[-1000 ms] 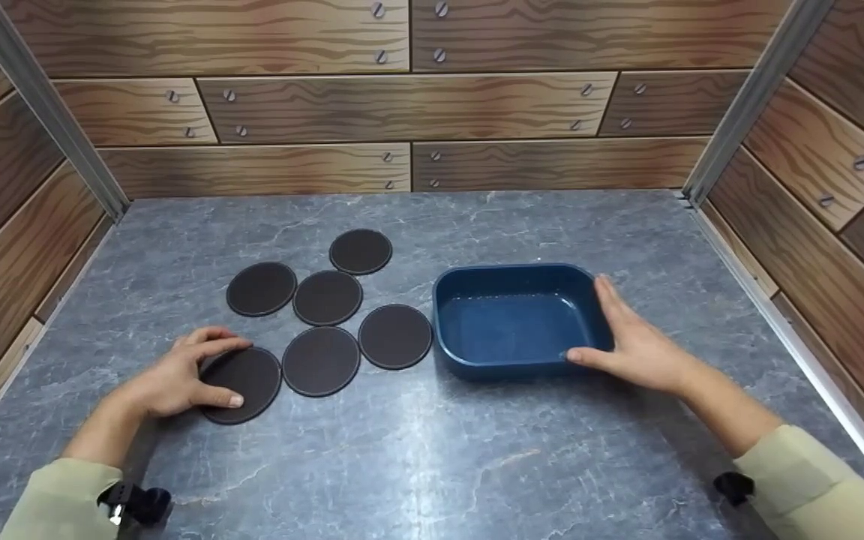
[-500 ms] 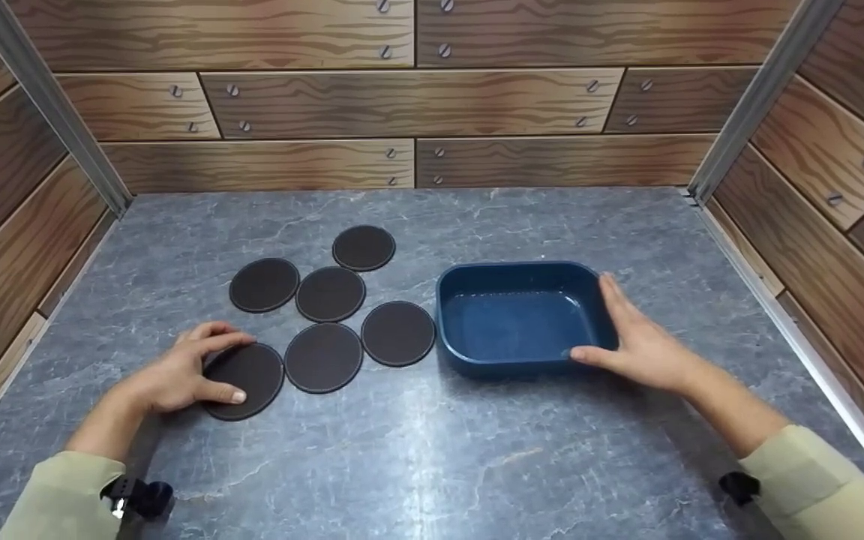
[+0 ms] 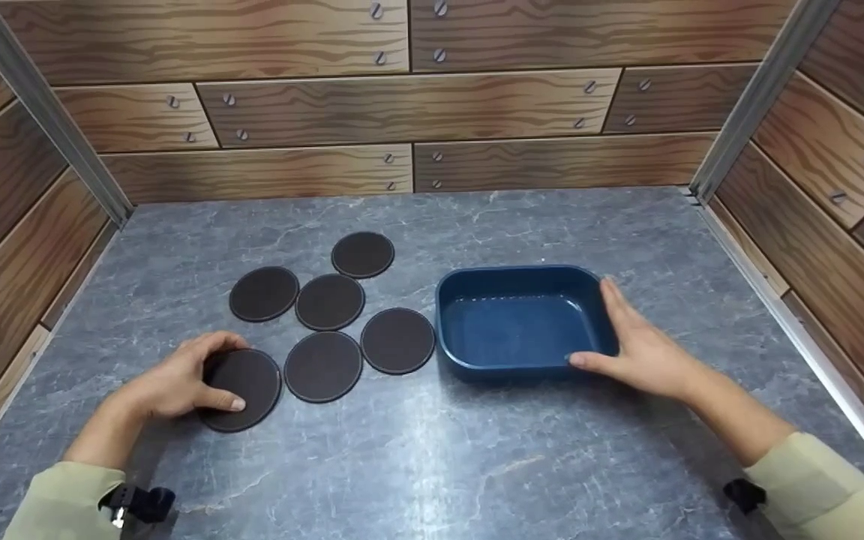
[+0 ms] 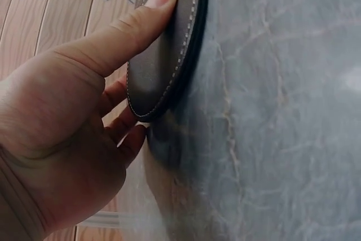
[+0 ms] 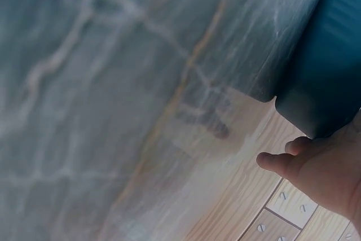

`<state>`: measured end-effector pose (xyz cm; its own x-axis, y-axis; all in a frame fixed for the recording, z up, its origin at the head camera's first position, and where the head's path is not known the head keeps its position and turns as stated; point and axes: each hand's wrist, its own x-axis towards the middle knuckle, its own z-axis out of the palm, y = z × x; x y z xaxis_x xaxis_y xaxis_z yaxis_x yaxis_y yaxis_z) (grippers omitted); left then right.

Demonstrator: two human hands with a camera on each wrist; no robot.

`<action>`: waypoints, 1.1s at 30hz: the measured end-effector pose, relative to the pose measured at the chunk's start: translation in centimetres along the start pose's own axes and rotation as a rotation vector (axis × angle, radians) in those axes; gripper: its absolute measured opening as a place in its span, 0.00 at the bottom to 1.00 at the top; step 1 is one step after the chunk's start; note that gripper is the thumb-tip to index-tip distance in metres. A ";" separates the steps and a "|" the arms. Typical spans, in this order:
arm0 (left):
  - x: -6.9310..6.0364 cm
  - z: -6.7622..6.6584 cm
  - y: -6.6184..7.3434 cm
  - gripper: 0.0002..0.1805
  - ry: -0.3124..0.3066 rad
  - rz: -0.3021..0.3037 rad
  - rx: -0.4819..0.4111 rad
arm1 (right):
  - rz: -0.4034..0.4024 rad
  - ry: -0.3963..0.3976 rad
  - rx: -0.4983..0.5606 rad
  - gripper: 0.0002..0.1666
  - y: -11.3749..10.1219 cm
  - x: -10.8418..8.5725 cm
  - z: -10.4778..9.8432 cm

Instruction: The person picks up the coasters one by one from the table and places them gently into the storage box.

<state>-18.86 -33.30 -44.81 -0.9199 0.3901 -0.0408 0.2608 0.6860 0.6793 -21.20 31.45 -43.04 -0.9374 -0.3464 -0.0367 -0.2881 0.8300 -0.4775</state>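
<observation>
My left hand (image 3: 181, 379) pinches a round dark coaster (image 3: 248, 390) with pale edge stitching, at the left of the table. The thumb lies on top, and in the left wrist view other fingers reach behind the coaster (image 4: 155, 66). Farther right stands a blue rectangular bin (image 3: 518, 322) with nothing in it. My right hand (image 3: 646, 349) rests against its right end, fingers straight along the side wall and thumb at the front rim. In the right wrist view the hand (image 5: 327, 167) shows beside the bin's dark wall (image 5: 327, 55).
Several more coasters (image 3: 323, 367) lie flat between my left hand and the bin, some touching. One coaster (image 3: 363, 253) is farthest back. The grey marbled table (image 3: 417, 465) is bounded by wood-patterned walls (image 3: 402, 112) with metal corner posts.
My left index finger has drawn back from the coaster's far edge, and the coaster sits slightly nearer to me and apart from its neighbour. The right hand and bin stay put.
</observation>
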 end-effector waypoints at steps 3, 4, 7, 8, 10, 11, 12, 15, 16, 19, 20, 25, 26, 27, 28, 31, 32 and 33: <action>-0.1 -0.1 -0.1 0.39 -0.023 0.000 -0.087 | 0.011 -0.005 -0.003 0.76 -0.1 -0.1 0.1; -0.2 -0.3 -0.1 0.38 -0.030 -0.003 -0.114 | 0.014 -0.007 -0.004 0.77 -0.1 -0.1 0.1; -0.3 -1.0 0.1 0.36 -0.027 -0.040 -0.132 | 0.013 -0.008 -0.001 0.77 0.0 -0.1 0.1; -0.4 -1.3 0.2 0.36 -0.026 -0.051 -0.126 | 0.011 -0.007 0.001 0.76 0.0 0.0 0.1; -0.5 -2.0 0.5 0.32 -0.030 -0.073 -0.121 | 0.007 -0.007 0.003 0.76 0.0 0.0 0.1; -0.5 -2.3 0.7 0.30 -0.035 -0.079 -0.122 | 0.006 -0.006 0.005 0.76 0.0 0.0 0.1; -0.5 -2.6 1.0 0.28 -0.042 -0.077 -0.130 | 0.006 -0.005 0.007 0.76 0.0 -0.1 0.1; -0.4 -3.3 1.7 0.18 -0.054 -0.018 -0.143 | 0.005 -0.005 0.012 0.76 0.0 -0.1 0.1; -0.4 -3.5 2.1 0.15 -0.054 0.001 -0.140 | 0.006 -0.004 0.012 0.76 0.0 -0.1 0.1; -0.1 -3.9 3.0 0.12 -0.043 0.041 -0.113 | 0.007 -0.002 0.012 0.76 0.1 -0.1 0.1; 0.0 -4.0 3.4 0.12 -0.036 0.046 -0.105 | 0.008 -0.002 0.011 0.76 0.1 -0.1 0.1; 0.6 -4.1 4.9 0.17 0.036 0.014 -0.133 | 0.003 0.000 0.009 0.76 0.1 0.1 0.1; 0.8 -4.0 5.3 0.18 0.056 0.009 -0.145 | 0.002 0.001 0.007 0.76 0.1 0.1 0.1; 1.0 -3.9 5.6 0.19 0.076 0.002 -0.159 | 0.001 0.002 0.006 0.76 0.1 0.1 0.1; 1.2 -3.9 5.9 0.20 0.097 -0.004 -0.170 | 0.001 0.003 0.004 0.76 0.0 0.0 0.0; 2.1 -3.5 6.9 0.22 0.159 0.012 -0.193 | 0.001 0.003 0.002 0.76 -0.1 0.0 -0.1; 2.5 -3.3 7.2 0.23 0.180 0.021 -0.199 | 0.000 0.002 0.000 0.76 -0.1 0.0 -0.1; 2.8 -3.1 7.6 0.23 0.200 0.032 -0.204 | 0.000 0.000 0.000 0.76 -0.1 0.0 -0.1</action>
<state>-20.42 -28.91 -37.48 -0.9569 0.2669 0.1143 0.2447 0.5295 0.8122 -21.23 31.37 -42.90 -0.9374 -0.3464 -0.0363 -0.2883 0.8302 -0.4771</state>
